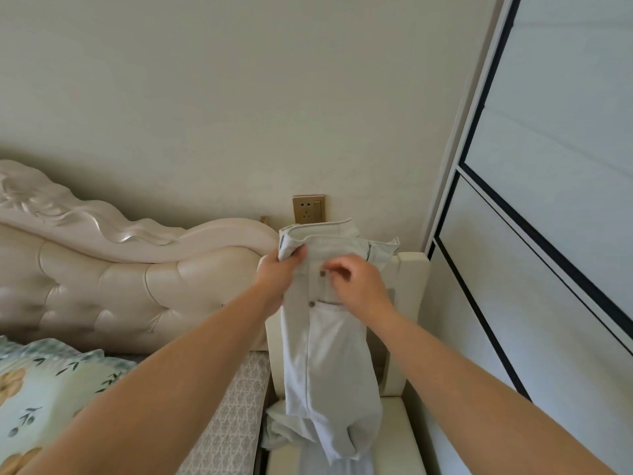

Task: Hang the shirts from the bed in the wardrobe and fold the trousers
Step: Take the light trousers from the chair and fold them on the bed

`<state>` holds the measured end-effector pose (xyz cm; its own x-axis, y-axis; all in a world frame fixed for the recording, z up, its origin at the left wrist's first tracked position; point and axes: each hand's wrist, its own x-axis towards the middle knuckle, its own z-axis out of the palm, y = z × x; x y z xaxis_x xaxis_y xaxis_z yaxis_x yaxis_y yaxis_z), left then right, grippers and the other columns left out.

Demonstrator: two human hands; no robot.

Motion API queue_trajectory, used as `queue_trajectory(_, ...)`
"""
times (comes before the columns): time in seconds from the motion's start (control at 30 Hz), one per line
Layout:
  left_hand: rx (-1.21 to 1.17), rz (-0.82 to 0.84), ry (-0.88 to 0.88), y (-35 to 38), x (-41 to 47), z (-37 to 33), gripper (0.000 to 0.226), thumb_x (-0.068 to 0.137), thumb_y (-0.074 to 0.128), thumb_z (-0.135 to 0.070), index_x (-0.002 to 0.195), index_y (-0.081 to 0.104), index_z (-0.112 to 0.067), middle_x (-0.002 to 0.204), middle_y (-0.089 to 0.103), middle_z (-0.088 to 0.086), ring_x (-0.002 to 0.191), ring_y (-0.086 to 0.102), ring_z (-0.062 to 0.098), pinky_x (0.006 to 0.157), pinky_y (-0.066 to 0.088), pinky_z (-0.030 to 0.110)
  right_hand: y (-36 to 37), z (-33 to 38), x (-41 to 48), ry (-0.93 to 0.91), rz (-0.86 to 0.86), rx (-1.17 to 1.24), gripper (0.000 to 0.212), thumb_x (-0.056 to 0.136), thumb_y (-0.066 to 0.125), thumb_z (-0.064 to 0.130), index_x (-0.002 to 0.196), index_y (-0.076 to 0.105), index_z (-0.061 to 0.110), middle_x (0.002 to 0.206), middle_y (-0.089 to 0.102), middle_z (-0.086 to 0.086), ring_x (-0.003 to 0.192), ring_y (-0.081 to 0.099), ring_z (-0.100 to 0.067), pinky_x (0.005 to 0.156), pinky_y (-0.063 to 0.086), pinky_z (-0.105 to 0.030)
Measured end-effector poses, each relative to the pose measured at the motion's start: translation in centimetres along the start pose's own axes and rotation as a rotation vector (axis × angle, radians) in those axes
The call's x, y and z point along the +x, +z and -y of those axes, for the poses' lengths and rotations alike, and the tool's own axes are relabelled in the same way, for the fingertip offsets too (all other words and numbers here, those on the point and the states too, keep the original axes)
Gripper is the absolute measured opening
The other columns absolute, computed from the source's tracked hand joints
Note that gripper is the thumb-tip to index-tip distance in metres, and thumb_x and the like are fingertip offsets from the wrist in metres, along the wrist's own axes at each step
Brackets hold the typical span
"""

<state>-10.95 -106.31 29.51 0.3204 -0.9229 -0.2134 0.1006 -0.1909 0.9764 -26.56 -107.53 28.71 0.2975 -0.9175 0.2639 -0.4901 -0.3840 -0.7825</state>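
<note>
A pale, off-white pair of trousers [325, 354] with a buttoned fly hangs upright in front of me, and its lower end is bunched on the cream bedside unit [407, 426]. My left hand [277, 272] grips the waistband at its left corner and holds the garment up. My right hand [356, 282] is on the front of the trousers beside the top button, with its fingers curled and pinching the cloth there. The wardrobe [548, 234] stands at the right with its frosted sliding doors closed.
The bed's padded cream headboard [120, 279] fills the left. Below it lie a floral pillow [44, 389] and a patterned grey cover [233, 416]. A gold wall socket [308, 209] sits just behind the trousers' waistband.
</note>
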Motion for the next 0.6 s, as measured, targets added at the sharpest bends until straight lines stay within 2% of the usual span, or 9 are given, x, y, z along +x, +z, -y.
queue_trajectory(0.03,-0.006,0.052,0.011,-0.7,0.0,0.1,0.018,0.088,0.066,-0.031,0.103,0.066,-0.02,0.104,0.071,0.006,0.101,0.065,0.026,0.09,0.053,0.044,-0.6,-0.8,0.2,0.047,-0.064,-0.038,0.025,0.088,0.056,0.011,0.11,0.063,0.02,0.111,0.059,0.005,0.1,0.055,-0.01,0.086,0.043,-0.021)
queue_trajectory(0.1,-0.025,0.185,0.032,-1.9,-0.3,0.2,0.022,0.088,0.064,-0.026,0.109,0.065,-0.019,0.1,0.073,0.001,0.099,0.067,0.023,0.079,0.056,0.035,-1.9,-2.4,0.5,0.095,-0.114,-0.199,0.041,0.083,0.062,0.014,0.122,0.052,0.023,0.122,0.049,0.003,0.109,0.048,-0.013,0.091,0.04,-0.026)
queue_trajectory(0.17,-0.022,0.302,0.026,-3.1,-0.7,0.2,0.033,0.083,0.066,-0.028,0.114,0.062,-0.019,0.106,0.072,0.002,0.099,0.068,0.02,0.072,0.057,0.029,-3.0,-4.0,0.8,0.081,-0.035,-0.439,0.06,0.078,0.067,0.016,0.132,0.042,0.024,0.132,0.043,0.0,0.121,0.04,-0.021,0.099,0.035,-0.034)
queue_trajectory(0.2,-0.013,0.342,0.017,-3.6,-0.8,0.2,0.041,0.079,0.067,-0.029,0.117,0.06,-0.017,0.11,0.07,0.003,0.101,0.067,0.019,0.071,0.056,0.027,-3.4,-4.7,0.9,0.086,0.024,-0.554,0.061,0.078,0.066,0.018,0.134,0.041,0.025,0.134,0.044,0.001,0.123,0.038,-0.023,0.101,0.032,-0.036)
queue_trajectory(0.3,0.048,0.405,-0.011,-4.9,-1.0,0.1,0.046,0.074,0.07,-0.025,0.118,0.059,-0.015,0.114,0.068,0.006,0.102,0.066,0.019,0.075,0.055,0.027,-4.1,-5.9,0.9,0.07,0.169,-0.79,0.029,0.088,0.055,0.028,0.117,0.058,0.026,0.116,0.059,0.0,0.11,0.045,-0.022,0.091,0.034,-0.036)
queue_trajectory(0.4,0.207,0.406,0.012,-5.9,-0.8,0.3,0.035,0.079,0.071,-0.016,0.112,0.064,-0.017,0.114,0.068,0.006,0.107,0.064,0.02,0.086,0.053,0.03,-4.0,-5.5,1.3,-0.102,0.083,-0.638,0.018,0.087,0.057,0.018,0.099,0.069,0.024,0.1,0.06,0.002,0.099,0.046,-0.02,0.08,0.032,-0.029)
queue_trajectory(0.47,0.268,0.384,0.021,-6.3,-0.6,0.5,0.031,0.081,0.071,-0.008,0.11,0.065,-0.017,0.113,0.068,0.006,0.108,0.063,0.021,0.087,0.052,0.028,-3.4,-5.1,1.7,-0.221,0.025,-0.556,0.014,0.081,0.065,0.014,0.093,0.069,0.022,0.101,0.058,0.003,0.1,0.047,-0.019,0.082,0.034,-0.025)
queue_trajectory(0.53,0.32,0.397,0.024,-6.6,-0.6,0.6,0.031,0.082,0.071,-0.005,0.109,0.065,-0.019,0.113,0.069,0.005,0.108,0.063,0.019,0.088,0.052,0.027,-2.8,-4.9,1.7,-0.253,0.044,-0.543,0.031,0.077,0.071,0.017,0.105,0.059,0.021,0.118,0.052,0.003,0.109,0.046,-0.019,0.088,0.037,-0.027)
queue_trajectory(0.6,0.407,0.445,0.038,-6.7,-0.7,0.7,0.031,0.083,0.07,-0.005,0.11,0.065,-0.02,0.112,0.069,0.004,0.108,0.063,0.017,0.091,0.05,0.027,-2.7,-5.2,1.7,-0.233,0.115,-0.553,0.064,0.073,0.076,0.025,0.128,0.043,0.023,0.136,0.041,0.003,0.121,0.039,-0.019,0.1,0.033,-0.031)
